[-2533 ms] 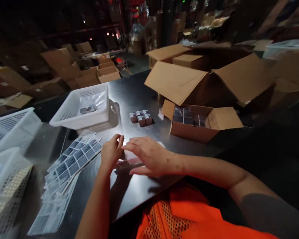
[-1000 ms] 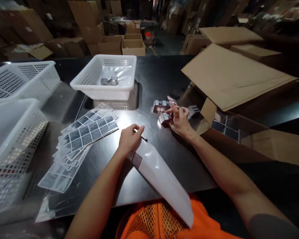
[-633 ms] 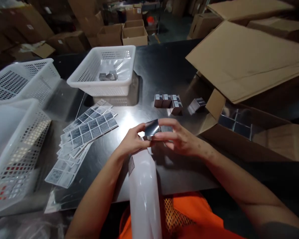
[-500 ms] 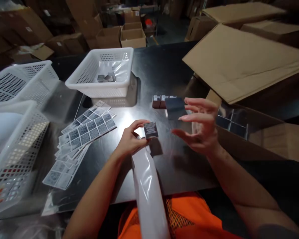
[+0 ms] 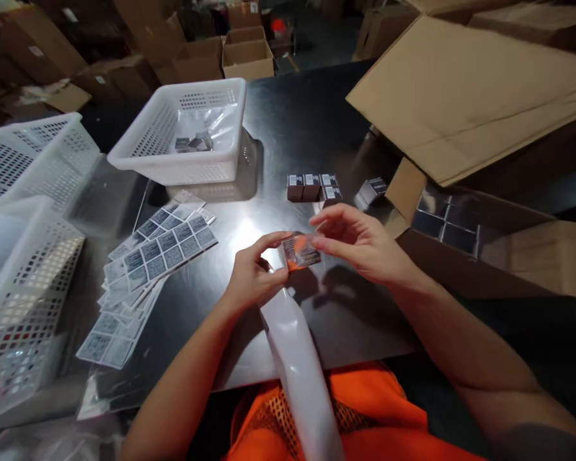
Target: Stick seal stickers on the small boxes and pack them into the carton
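My left hand (image 5: 254, 275) and my right hand (image 5: 360, 240) meet over the black table (image 5: 312, 115), both pinching one small shiny box (image 5: 301, 251). The left hand also grips the top of a long white glossy strip (image 5: 300, 371) that hangs down toward my orange vest. A short row of small dark boxes (image 5: 312, 186) stands on the table just beyond my hands, and one more box (image 5: 370, 190) lies tilted to their right.
Label sheets (image 5: 158, 246) fan out at left. A white basket (image 5: 182, 131) holding a few small boxes sits behind them, with two more baskets (image 5: 24, 256) at far left. An open carton (image 5: 465, 237) of boxes and large cardboard flaps (image 5: 465, 89) fill the right.
My right hand reached to the row of boxes, brought one back, and now both hands hold it together. The white strip has swung down toward my lap.
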